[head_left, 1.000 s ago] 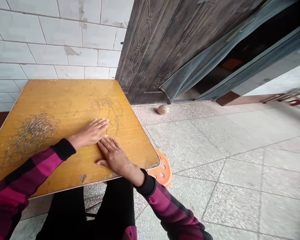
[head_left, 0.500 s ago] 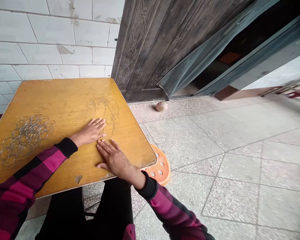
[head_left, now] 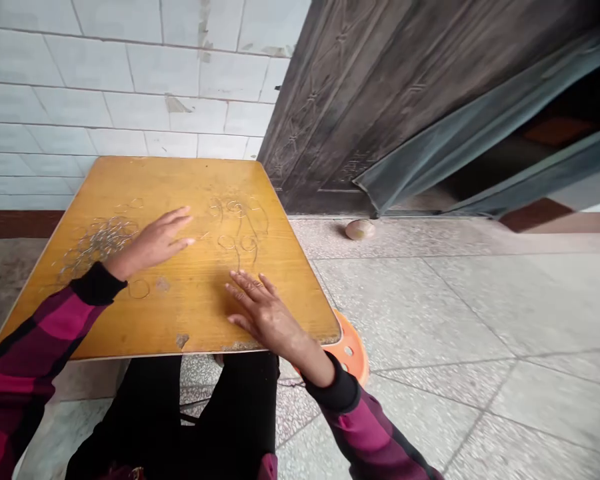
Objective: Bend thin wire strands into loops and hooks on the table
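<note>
On the yellow wooden table [head_left: 200, 313] lies a tangled pile of thin, curled metal wires [head_left: 100, 240] at the left. Several more curled wires [head_left: 237, 233] are spread out toward the right side. My left hand [head_left: 153, 243] is over the table between the two groups, fingers apart, holding nothing. It partly hides the pile's right edge. My right hand [head_left: 267, 313] is near the table's front right, just below the spread wires, with fingers extended and nothing in them. A single wire loop [head_left: 139, 289] lies below my left wrist.
An orange stool [head_left: 355, 350] with round holes stands under the table's right corner. White wall tiles [head_left: 165, 73] rise behind the table. A dark carved door [head_left: 325, 127] with a grey curtain [head_left: 430, 147] is at the right, and a pale round object [head_left: 360, 230] lies on the floor.
My left hand has lifted and moved left from the spread wires toward the pile. A wire loop now shows below my left wrist. The view has turned left, and my right hand remains near the front.
</note>
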### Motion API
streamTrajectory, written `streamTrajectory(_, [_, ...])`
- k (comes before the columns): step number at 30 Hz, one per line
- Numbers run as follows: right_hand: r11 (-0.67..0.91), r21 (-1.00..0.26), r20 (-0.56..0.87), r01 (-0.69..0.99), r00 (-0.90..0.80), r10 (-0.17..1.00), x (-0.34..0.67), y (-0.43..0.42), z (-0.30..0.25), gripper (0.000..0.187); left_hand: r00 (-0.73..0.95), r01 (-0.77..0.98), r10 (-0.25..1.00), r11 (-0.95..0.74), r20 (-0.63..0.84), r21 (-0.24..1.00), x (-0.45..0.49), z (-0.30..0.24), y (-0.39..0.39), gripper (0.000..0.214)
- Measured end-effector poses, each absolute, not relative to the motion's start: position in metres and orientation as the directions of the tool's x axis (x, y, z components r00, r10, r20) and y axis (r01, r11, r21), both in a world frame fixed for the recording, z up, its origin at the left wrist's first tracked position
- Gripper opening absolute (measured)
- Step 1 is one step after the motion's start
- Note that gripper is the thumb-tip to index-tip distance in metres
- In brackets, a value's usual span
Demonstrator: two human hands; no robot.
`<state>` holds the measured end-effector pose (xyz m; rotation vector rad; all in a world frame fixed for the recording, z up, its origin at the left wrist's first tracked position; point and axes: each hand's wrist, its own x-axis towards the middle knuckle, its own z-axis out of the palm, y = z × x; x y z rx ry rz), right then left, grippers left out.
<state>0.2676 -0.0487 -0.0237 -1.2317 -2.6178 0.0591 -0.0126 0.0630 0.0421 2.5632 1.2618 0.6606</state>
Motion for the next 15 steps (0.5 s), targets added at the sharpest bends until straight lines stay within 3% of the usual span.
streamTrajectory(5, [0.641, -0.180, 0.142, 0.746, -0.625, 0.768, 0.275, -0.023, -0.044, 0.046, 0.261, 0.827, 0.906, -0.388, 0.334, 0.406, -0.109, 0.052, 0.009, 0.049])
streamTrajectory(8, [0.676, -0.255, 0.218, 0.691, -0.640, 0.737, 0.280, 0.002, -0.054, 0.041, 0.164, 0.870, 0.942, -0.278, 0.292, 0.408, -0.146, 0.036, -0.025, 0.048])
streamTrajectory(11, [0.714, -0.344, 0.292, 0.609, -0.653, 0.698, 0.284, 0.034, -0.057, 0.040, 0.126, 0.878, 0.958, -0.229, 0.259, 0.421, -0.161, 0.016, -0.048, 0.044])
streamTrajectory(15, [0.725, -0.407, 0.283, 0.556, -0.678, 0.679, 0.285, 0.086, -0.054, 0.038, 0.183, 0.875, 0.943, -0.285, 0.277, 0.392, -0.149, -0.003, -0.058, 0.035])
